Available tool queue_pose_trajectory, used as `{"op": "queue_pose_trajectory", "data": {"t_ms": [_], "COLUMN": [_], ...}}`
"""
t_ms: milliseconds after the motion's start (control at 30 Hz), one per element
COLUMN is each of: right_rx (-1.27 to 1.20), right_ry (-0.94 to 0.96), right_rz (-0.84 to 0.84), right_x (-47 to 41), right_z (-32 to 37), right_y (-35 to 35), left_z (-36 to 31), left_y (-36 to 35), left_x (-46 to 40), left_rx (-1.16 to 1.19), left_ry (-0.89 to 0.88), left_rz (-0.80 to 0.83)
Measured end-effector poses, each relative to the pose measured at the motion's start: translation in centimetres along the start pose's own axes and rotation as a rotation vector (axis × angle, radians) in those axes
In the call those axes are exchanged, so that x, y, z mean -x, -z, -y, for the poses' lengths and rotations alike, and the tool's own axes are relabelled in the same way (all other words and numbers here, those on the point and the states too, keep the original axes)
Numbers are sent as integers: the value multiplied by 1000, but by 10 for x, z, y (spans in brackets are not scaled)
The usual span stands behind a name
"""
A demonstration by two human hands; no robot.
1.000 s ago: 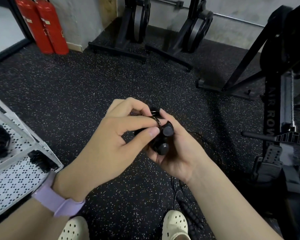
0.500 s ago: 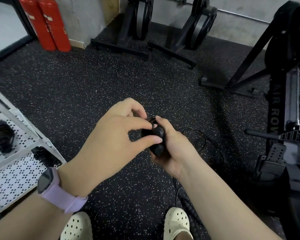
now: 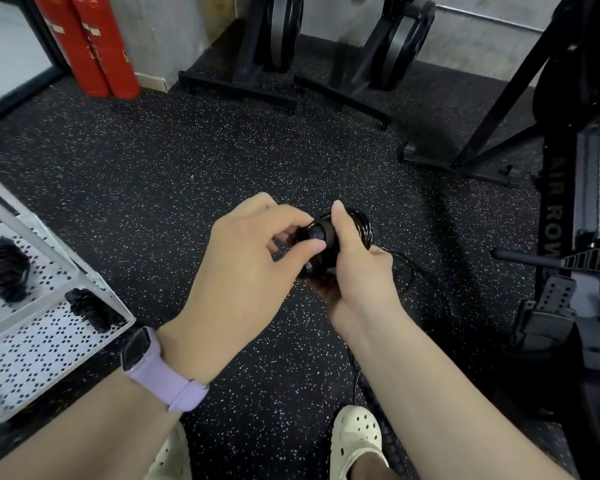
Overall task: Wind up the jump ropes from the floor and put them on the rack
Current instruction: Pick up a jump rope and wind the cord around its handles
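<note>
Gripping the handles (image 3: 321, 249), the right hand (image 3: 352, 271) holds the coil while the left hand (image 3: 253, 258) pinches the rope (image 3: 362, 228), apparently. Slack trails to the floor (image 3: 187, 161); loosened fingers could unwind the coil before the rack (image 3: 49, 327).

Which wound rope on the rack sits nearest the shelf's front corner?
The small bundle by the white rack's front corner; the bigger bundle lies further back left.

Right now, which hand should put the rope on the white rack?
Probably the left hand: the rack stands on that side. But the right hand grips the rope bundle, and loose cord still trails down, so winding likely comes first.
</note>
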State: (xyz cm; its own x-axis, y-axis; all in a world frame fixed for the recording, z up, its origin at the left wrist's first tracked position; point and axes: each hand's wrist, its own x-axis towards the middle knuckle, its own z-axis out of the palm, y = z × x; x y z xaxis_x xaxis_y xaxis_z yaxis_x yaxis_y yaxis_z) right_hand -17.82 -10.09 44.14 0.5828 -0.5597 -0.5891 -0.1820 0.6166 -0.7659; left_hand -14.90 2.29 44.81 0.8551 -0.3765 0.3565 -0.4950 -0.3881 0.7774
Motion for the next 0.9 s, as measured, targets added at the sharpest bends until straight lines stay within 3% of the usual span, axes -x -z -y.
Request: {"op": "queue_pose_trajectory", "data": {"t_ms": [300,533,667,900], "right_rx": [-124,-134,-184,-124], "right_ry": [-51,-105,-80,-6], "right_rz": [-130,-174,-117,-4], "right_x": [6,1,2,2], "right_z": [-1,-6,7,20], "right_y": [2,7,13,16], "left_z": [3,2,1,-2], "left_y": [-26,-35,-30,-24], "left_x": [5,8,6,0], "left_rx": [-106,-209,31,208], "left_ry": [-219,-362,-212,35], "left_rz": [-100,-13,118,164]}}
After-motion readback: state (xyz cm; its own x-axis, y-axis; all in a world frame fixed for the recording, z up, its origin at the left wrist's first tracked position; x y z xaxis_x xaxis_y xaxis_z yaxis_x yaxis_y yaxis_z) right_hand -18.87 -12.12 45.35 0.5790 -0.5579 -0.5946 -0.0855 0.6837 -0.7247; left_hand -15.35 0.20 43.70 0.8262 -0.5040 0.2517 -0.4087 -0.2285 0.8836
